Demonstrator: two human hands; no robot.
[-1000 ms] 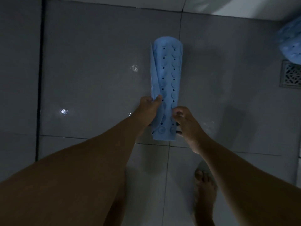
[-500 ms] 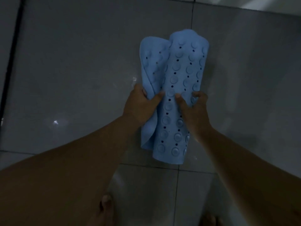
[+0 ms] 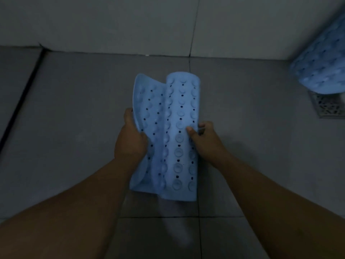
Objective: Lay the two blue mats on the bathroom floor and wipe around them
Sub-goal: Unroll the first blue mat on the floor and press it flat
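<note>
Unrolled a little further than a moment ago, the blue mat (image 3: 173,131) is held above the grey floor tiles (image 3: 74,118), left hand (image 3: 130,139) gripping its loose flap, right hand (image 3: 205,139) pinching the rolled part, while the second blue mat (image 3: 321,66) stays by the drain grate (image 3: 328,107).

The blue mat (image 3: 179,139) in my grip looks like soft matt rubber, studded with suction cups and holes. The floor (image 3: 74,128) is smooth grey tile; the drain grate (image 3: 328,107) is patterned metal.
</note>
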